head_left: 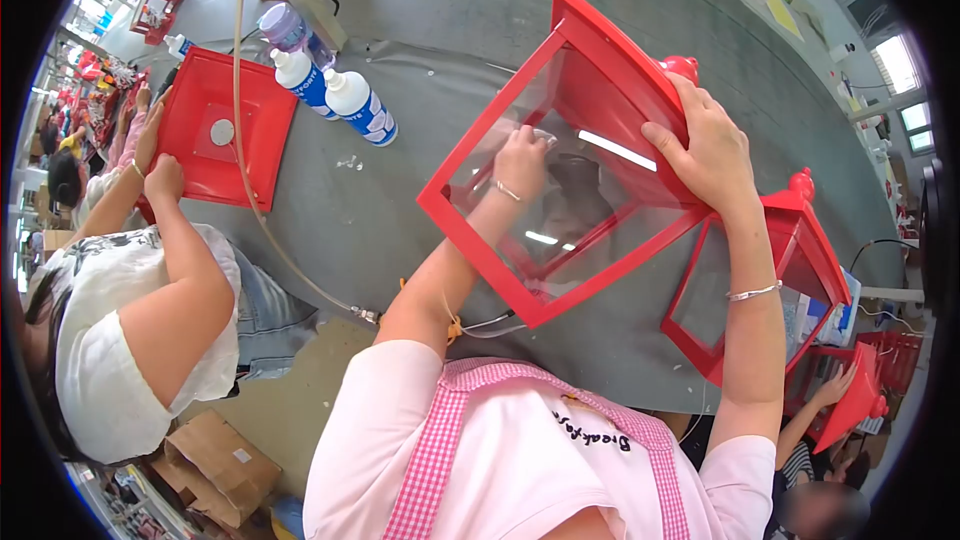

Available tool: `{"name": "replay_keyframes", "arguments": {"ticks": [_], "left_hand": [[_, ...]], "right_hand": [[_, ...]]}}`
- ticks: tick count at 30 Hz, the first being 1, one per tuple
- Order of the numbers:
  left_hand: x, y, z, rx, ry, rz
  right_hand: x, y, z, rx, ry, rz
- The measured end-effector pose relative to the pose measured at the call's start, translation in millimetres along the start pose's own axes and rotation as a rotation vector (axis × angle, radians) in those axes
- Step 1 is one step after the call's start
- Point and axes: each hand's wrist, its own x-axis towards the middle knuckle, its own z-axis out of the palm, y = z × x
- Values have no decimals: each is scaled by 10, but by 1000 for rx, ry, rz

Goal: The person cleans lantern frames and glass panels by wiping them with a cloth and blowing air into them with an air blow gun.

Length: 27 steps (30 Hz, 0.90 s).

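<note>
A red lantern-like frame [470, 230] with clear panes is tilted above the grey table in the middle of the view. My right hand [705, 145] grips its red top part from the right side, fingers spread over the edge near a small red knob [680, 67]. My left hand [521, 165] is closed at the lantern's clear pane, its fingers pinched on a small clear or whitish piece that I cannot make out. Part of a dark reflection shows in the pane beside it.
A second red lantern [800, 230] stands at the right. Two white-and-blue bottles [362, 108] and a clear jar [283, 28] stand at upper left. A hose [240, 90] hangs down left of them. A co-worker [150, 310] at the left holds a red tray-like part [260, 155]; another person's hand [833, 387] is at lower right.
</note>
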Motion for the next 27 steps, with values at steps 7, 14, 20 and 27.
{"name": "replay_keyframes", "arguments": {"ticks": [7, 14, 20, 27], "left_hand": [[-115, 238, 224, 24, -180, 375], [563, 246, 412, -216, 111, 77], [203, 492, 403, -348, -109, 388], [745, 436, 491, -165, 186, -117]], "right_hand": [[32, -35, -16, 41, 9, 2], [-8, -29, -38, 15, 1, 15], [3, -52, -66, 28, -27, 45], [1, -23, -27, -3, 10, 17]]}}
